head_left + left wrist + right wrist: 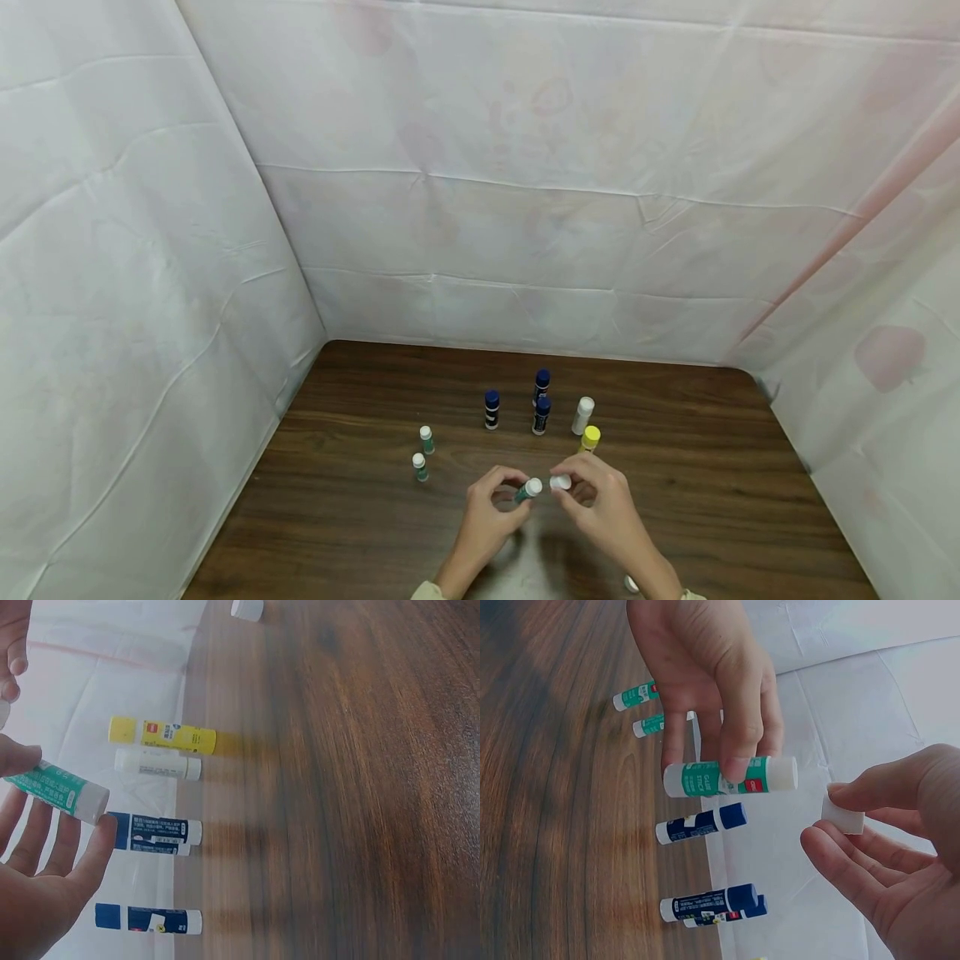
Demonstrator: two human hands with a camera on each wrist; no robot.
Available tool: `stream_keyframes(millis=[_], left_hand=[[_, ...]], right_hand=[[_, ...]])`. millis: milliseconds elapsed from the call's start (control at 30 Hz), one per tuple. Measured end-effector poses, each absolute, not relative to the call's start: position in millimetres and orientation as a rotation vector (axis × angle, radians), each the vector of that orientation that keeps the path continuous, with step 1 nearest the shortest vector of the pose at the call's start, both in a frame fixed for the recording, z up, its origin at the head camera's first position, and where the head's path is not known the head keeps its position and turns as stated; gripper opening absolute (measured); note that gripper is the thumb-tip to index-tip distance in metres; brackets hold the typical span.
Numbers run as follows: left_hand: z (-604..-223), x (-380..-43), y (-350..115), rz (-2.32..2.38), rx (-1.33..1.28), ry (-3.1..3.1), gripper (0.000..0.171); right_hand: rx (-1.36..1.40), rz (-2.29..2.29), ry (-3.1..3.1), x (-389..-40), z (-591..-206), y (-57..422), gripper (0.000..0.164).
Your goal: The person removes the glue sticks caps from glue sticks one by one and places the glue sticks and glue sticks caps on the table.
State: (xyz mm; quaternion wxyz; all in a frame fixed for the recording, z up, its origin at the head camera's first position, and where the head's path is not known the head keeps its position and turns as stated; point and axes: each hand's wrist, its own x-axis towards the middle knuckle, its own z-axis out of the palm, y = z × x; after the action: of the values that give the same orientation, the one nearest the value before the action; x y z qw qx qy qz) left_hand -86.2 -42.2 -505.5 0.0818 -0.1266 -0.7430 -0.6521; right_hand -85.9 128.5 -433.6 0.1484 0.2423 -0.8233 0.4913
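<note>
In the head view my left hand (490, 510) holds a green glue stick (528, 490) tilted above the table. Its thumb and fingertips grip the labelled barrel, and in the right wrist view a white top end (783, 773) sticks out past them. My right hand (900, 847) pinches a small white cap (843, 816) between thumb and fingers. A short gap separates this cap from the top end of the glue stick. Just beyond the right hand stands a yellow glue stick (590, 437), its lower part hidden by that hand.
Upright on the brown table (360, 533) are two green glue sticks (421, 467) at left, three blue ones (492, 410) farther back, and a white one (582, 415). Another white cap (247, 609) lies near the right forearm. White cloth walls (465, 317) border the table.
</note>
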Motion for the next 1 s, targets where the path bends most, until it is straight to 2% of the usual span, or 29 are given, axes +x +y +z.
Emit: stream_keyframes(millis=[333, 700, 1000], left_hand=[[-509, -84, -52, -1.986, -0.291, -2.220, 0.026], [-511, -81, -61, -1.998, -0.230, -2.227, 0.025], [-514, -79, -70, -1.971, -0.229, -2.206, 0.024]], right_hand=[[0.694, 1.403, -2.368, -87, -435, 129, 0.033], [0.674, 1.416, -2.387, -97, -470, 139, 0.034], [0.638, 1.440, -2.420, -96, -470, 141, 0.035]])
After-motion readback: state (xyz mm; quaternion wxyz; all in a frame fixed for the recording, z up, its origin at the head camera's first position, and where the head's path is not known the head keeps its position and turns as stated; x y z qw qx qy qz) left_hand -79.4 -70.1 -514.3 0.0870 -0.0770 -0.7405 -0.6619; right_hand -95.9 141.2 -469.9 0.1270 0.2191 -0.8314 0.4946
